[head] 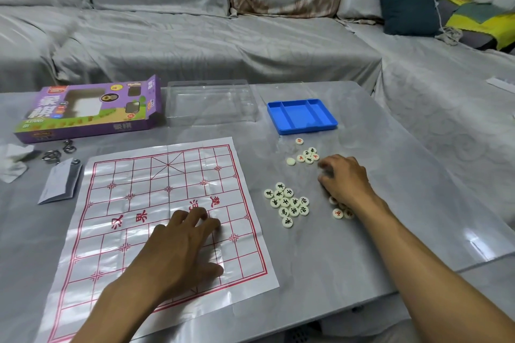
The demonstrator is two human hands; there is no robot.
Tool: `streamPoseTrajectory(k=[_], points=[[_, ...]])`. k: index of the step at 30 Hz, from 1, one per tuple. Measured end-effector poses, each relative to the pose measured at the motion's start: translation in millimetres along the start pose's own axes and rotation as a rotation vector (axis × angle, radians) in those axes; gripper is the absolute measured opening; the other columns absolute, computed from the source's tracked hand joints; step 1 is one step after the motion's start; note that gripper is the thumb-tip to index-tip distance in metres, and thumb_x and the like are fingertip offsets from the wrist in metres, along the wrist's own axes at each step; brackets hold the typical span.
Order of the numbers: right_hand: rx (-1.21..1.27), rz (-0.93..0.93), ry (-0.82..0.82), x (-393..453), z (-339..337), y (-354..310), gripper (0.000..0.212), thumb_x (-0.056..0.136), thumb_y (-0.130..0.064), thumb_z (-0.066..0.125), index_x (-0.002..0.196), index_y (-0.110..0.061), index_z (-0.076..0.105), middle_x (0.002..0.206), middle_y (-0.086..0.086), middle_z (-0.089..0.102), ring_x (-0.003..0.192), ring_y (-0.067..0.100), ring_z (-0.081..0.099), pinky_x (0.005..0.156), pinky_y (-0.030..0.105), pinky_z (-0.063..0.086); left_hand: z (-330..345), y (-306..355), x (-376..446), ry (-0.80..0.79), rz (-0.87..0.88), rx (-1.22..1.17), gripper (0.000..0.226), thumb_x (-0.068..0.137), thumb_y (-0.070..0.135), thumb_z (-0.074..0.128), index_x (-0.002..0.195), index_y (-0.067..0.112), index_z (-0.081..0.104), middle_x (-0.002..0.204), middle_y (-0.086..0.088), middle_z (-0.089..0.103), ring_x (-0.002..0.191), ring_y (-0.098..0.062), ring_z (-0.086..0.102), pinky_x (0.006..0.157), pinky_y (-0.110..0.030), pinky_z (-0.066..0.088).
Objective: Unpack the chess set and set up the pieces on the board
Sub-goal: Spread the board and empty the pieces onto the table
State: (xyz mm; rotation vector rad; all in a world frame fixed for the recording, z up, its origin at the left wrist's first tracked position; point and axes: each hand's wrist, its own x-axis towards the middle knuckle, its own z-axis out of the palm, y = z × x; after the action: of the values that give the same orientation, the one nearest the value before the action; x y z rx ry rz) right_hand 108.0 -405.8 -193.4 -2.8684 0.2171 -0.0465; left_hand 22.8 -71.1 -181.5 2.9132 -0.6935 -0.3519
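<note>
A white paper xiangqi board [133,203] with red lines lies flat on the grey table. My left hand [184,245] rests on it near the river text, fingers spread and pressing the sheet. Right of the board lie round cream pieces: a black-lettered cluster [287,205], a smaller mixed group [306,156], and a few red-lettered pieces [338,213] partly under my right hand [344,178]. That hand hovers over the pieces with fingers curled down; whether it holds a piece is hidden.
An empty blue tray [302,115] and a clear plastic lid [211,103] stand behind the pieces. The purple game box [89,111] lies at the back left, with metal rings [55,152], a folded leaflet [60,182] and crumpled paper [12,161] beside it. A grey sofa is behind.
</note>
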Motion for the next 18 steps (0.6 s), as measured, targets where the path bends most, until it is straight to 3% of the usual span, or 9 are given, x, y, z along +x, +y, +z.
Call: streamPoseTrajectory(k=[2, 4, 9, 13, 15, 18], points=[[0.075, 0.029, 0.037, -0.9, -2.1, -5.2, 0.015, 0.09, -0.022, 0.06, 0.102, -0.023, 0.069, 0.097, -0.003, 0.069, 0.089, 0.018, 0.062, 0.091, 0.04, 0.047, -0.1, -0.4, -0.3, 0.002, 0.006, -0.008, 0.071, 0.08, 0.068, 0.051, 0.141, 0.042, 0.027, 0.15, 0.014, 0.022, 0.135, -0.015, 0.025, 0.1, -0.031, 0.037], [0.14, 0.038, 0.046, -1.8, -1.8, -8.4, 0.012, 0.092, -0.022, 0.059, 0.095, -0.022, 0.07, 0.087, -0.003, 0.07, 0.077, 0.017, 0.064, 0.087, 0.04, 0.051, -0.8, 0.2, -0.2, -0.001, 0.002, -0.012, 0.07, 0.08, 0.068, 0.052, 0.14, 0.042, 0.028, 0.149, 0.014, 0.022, 0.135, -0.016, 0.026, 0.099, -0.031, 0.037], [0.117, 0.032, 0.042, 0.2, 1.0, -3.2, 0.011, 0.092, -0.027, 0.056, 0.095, -0.025, 0.066, 0.097, -0.004, 0.065, 0.097, 0.02, 0.058, 0.086, 0.04, 0.048, -1.5, 1.3, 0.1, -0.013, -0.003, 0.0, 0.069, 0.082, 0.067, 0.053, 0.141, 0.042, 0.026, 0.15, 0.014, 0.021, 0.136, -0.015, 0.025, 0.1, -0.03, 0.037], [0.096, -0.041, 0.0, -1.3, 3.6, -2.3, 0.031, 0.09, -0.038, 0.061, 0.118, -0.026, 0.063, 0.118, -0.006, 0.059, 0.112, 0.021, 0.05, 0.091, 0.037, 0.045, -0.9, 0.1, 0.5, -0.028, -0.006, -0.001, 0.07, 0.08, 0.068, 0.051, 0.14, 0.041, 0.028, 0.149, 0.014, 0.023, 0.135, -0.015, 0.026, 0.099, -0.031, 0.037], [0.08, -0.06, 0.003, -1.1, 6.1, -3.0, 0.026, 0.091, -0.035, 0.061, 0.114, -0.026, 0.068, 0.114, -0.005, 0.059, 0.109, 0.022, 0.052, 0.09, 0.036, 0.045, -0.8, -0.2, 0.6, -0.034, -0.004, 0.004, 0.072, 0.077, 0.07, 0.049, 0.14, 0.042, 0.028, 0.148, 0.014, 0.023, 0.134, -0.015, 0.026, 0.098, -0.031, 0.038], [0.191, 0.003, 0.029, 2.0, 6.4, -4.3, 0.013, 0.092, -0.025, 0.06, 0.095, -0.022, 0.072, 0.095, -0.004, 0.062, 0.088, 0.02, 0.061, 0.077, 0.034, 0.051, -0.3, -1.0, 0.4, -0.041, -0.008, 0.004, 0.073, 0.076, 0.071, 0.048, 0.14, 0.042, 0.028, 0.148, 0.014, 0.024, 0.134, -0.016, 0.027, 0.097, -0.032, 0.038]])
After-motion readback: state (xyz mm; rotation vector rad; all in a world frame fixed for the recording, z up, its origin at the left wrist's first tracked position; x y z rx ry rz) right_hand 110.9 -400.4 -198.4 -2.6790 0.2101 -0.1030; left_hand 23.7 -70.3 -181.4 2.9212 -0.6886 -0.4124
